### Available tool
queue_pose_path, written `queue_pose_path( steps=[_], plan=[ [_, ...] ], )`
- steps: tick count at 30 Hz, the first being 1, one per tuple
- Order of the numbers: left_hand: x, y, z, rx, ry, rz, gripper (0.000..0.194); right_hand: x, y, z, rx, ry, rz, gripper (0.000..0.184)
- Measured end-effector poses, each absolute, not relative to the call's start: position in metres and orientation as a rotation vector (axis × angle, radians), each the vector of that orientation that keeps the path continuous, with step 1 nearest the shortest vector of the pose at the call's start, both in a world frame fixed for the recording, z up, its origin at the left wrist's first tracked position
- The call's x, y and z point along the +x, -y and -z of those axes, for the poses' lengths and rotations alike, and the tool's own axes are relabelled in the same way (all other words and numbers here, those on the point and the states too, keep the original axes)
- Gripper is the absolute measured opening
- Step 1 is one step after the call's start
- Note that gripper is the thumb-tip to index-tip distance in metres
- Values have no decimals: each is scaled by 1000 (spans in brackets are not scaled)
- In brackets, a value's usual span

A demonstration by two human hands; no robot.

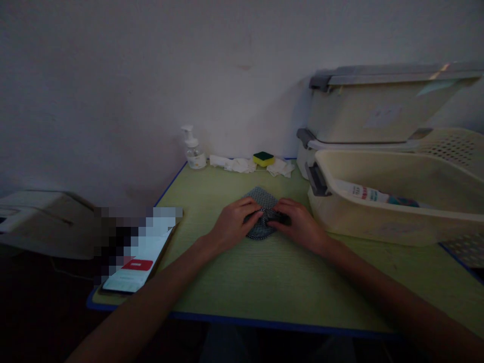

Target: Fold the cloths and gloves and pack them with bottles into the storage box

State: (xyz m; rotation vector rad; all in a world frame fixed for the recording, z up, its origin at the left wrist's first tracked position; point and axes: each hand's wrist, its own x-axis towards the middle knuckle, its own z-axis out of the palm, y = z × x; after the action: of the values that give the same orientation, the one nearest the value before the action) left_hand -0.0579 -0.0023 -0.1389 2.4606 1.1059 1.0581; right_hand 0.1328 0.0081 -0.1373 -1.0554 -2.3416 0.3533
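Note:
A grey cloth (260,194) with a fine woven or mesh pattern lies on the table in the middle of the head view. Its near part is rounded and edged with a dark-and-light border. My left hand (235,222) grips it from the left, thumb and fingers pressed together on the fabric. On the other side, my right hand (299,224) has its fingers curled onto the cloth's right edge. Part of the cloth between the fingertips is in shadow and hard to make out.
Behind the cloth are a yellow-green sponge (263,159), crumpled white tissues (240,165) and a pump bottle (195,154). To the right stand a cream bin (378,227) holding a printed packet (363,192) and stacked lidded boxes (363,111). A phone (132,280) lies left on the green table (242,287).

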Motion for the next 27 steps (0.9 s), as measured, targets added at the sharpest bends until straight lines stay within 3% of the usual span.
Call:
queue_pose_path(
  steps=[10,17,22,27],
  plan=[
    [-64,-2,139,2600,-1064,-1077,24,122,-20,142,-989,2343,-288,6],
    [-69,-2,135,2734,-951,-1004,24,123,-17,146,-1036,2412,35,4],
    [-77,0,131,2968,-867,-803,22,127,-16,146,-959,2519,254,6],
    [-79,4,134,3240,-880,-500,20,130,-15,141,-881,2686,233,13]
  ],
)
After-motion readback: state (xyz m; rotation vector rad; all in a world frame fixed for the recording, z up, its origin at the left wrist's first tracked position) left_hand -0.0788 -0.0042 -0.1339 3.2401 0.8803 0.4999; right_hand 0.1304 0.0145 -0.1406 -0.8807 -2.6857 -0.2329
